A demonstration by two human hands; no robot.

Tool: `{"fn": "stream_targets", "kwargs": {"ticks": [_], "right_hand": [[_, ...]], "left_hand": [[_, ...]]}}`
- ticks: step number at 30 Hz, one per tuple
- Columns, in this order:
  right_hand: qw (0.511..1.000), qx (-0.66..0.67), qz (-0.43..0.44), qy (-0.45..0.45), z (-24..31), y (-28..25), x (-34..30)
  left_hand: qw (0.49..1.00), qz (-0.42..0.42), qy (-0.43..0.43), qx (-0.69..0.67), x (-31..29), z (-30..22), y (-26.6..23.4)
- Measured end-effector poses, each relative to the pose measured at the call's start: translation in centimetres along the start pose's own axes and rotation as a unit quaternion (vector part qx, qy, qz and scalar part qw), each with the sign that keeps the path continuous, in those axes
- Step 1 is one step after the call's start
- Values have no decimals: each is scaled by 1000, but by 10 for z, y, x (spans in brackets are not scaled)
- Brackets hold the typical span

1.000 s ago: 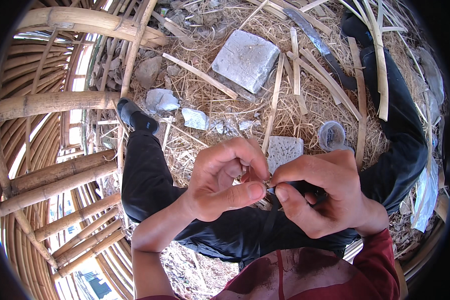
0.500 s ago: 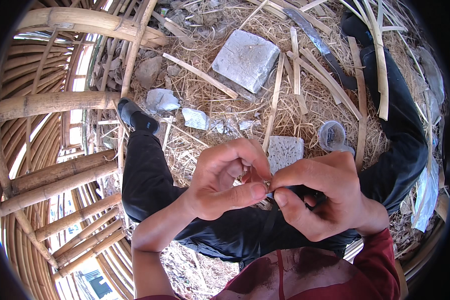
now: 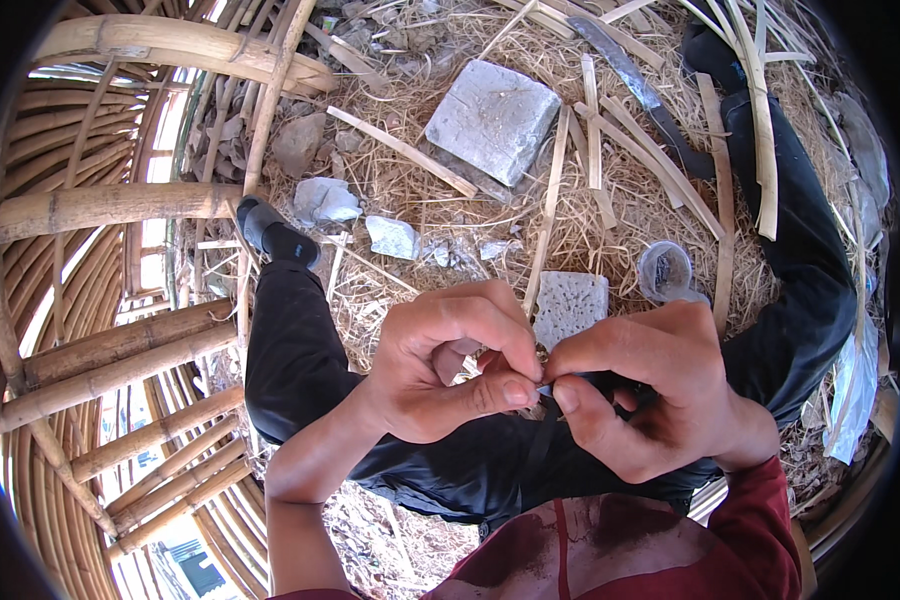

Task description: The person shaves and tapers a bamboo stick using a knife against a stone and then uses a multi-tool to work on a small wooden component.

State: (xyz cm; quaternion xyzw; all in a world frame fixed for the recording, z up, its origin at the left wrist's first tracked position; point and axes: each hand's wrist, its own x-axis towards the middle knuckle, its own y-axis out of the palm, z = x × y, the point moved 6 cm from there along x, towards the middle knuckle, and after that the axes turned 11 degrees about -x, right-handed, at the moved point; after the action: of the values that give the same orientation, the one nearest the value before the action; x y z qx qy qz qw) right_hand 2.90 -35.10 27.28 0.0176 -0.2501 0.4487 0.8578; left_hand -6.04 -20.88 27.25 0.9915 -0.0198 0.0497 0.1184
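Note:
My left hand (image 3: 452, 362) and my right hand (image 3: 650, 392) meet above my lap, fingertips almost touching. The thumb and forefinger of my left hand are pinched together, the other fingers curled. My right hand makes a similar pinch right beside it. Between the fingertips is a tiny thing with a dark or bluish edge, too small and too covered to name. A pitted grey block (image 3: 573, 305) lies on the ground just beyond the hands. To its right stands a small clear plastic tub (image 3: 664, 270) with dark contents.
A larger square concrete block (image 3: 493, 120) sits farther off among straw and bamboo strips (image 3: 660, 165). A long-bladed knife (image 3: 638, 85) lies at the far right. Broken white stones (image 3: 392, 238) are near my left foot (image 3: 275, 232). A bamboo frame (image 3: 120, 210) fills the left side.
Both hands have shifted very slightly, and the left fingers have curled a little differently, opening a gap inside the curl. The pinch at the fingertips stays; nothing else has moved.

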Motion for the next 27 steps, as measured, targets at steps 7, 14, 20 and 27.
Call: {"fn": "stream_targets", "kwargs": {"ticks": [7,14,20,27], "right_hand": [[999,10,34,-4,4,-3,2],[999,11,32,-12,3,-3,1],[1000,1,-4,-16,2,-2,-1],[1000,6,-4,-20,3,-1,-1]], "left_hand": [[1000,10,4,22,0,-1,-1],[1000,-1,-15,16,-1,-1,0],[1000,2,-27,12,-1,0,1],[999,31,-2,19,0,1,1]]}}
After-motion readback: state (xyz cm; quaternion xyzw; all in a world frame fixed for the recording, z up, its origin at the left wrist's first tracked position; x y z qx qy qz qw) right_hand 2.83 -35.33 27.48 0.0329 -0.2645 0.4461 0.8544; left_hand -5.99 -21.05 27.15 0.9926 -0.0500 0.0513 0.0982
